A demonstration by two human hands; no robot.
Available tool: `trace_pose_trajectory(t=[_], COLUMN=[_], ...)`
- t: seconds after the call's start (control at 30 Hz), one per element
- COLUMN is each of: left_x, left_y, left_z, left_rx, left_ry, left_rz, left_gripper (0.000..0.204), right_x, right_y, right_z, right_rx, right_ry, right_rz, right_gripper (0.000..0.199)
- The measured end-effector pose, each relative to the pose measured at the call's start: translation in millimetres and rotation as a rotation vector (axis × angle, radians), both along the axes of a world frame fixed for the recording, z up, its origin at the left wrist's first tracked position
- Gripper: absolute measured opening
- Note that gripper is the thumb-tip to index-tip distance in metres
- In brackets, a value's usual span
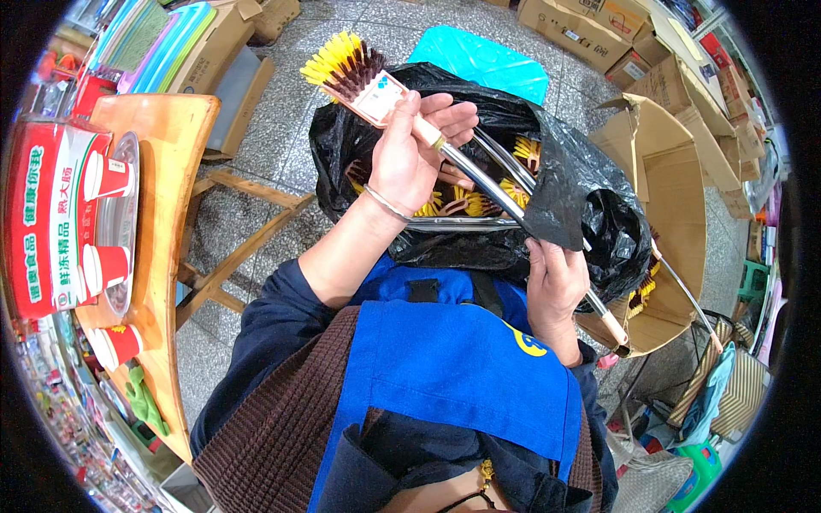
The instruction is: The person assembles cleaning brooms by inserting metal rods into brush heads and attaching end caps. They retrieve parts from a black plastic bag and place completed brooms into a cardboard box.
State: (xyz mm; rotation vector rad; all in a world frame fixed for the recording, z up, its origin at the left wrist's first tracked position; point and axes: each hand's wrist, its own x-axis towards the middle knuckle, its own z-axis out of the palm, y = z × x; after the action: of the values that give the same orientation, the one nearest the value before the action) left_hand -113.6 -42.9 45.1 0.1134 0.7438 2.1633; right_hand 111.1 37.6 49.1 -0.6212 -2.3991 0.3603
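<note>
A long-handled scrub brush (370,96) with yellow and dark brown bristles lies across my left hand (406,154). The thumb presses on the brush's neck while the other fingers stay loosely stretched. Its shiny metal pole slants down to the right, passes behind a flap of black plastic bag (554,201), and ends in a pale tip near the cardboard box. My right hand (556,286) pinches the bag's edge, close to that pole. Inside the bag's mouth lie several more yellow-and-brown brush heads (470,203), partly covered by the plastic and poles.
To the right stands an open cardboard box (671,205) with another long-handled brush (646,286) in it. At left, a wooden table (162,197) carries a red-and-white carton (51,214) and paper cups (107,267). A turquoise plastic piece (487,60) lies beyond the bag.
</note>
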Motion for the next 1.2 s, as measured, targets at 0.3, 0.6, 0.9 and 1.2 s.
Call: trace_pose_trajectory(t=[0.3,0.6,0.9,1.2], left_x=[12,2,-35,-31], left_y=[2,7,4,9], left_z=[12,13,13,11], left_rx=[-0.055,0.13,0.061,0.16], left_ry=[0.027,-0.068,-0.142,-0.009], left_rz=[0.027,-0.007,0.204,0.077], left_gripper=[0.027,0.029,0.027,0.028], right_x=[5,-6,19,30], right_y=[18,1,12,21], right_z=[18,4,-2,14], right_rx=[-1.536,-1.298,-0.028,-1.82], right_ry=[-0.112,-0.059,-0.124,-0.273], right_rz=[0.126,0.188,0.046,0.187], right_gripper=[0.029,0.028,0.039,0.031])
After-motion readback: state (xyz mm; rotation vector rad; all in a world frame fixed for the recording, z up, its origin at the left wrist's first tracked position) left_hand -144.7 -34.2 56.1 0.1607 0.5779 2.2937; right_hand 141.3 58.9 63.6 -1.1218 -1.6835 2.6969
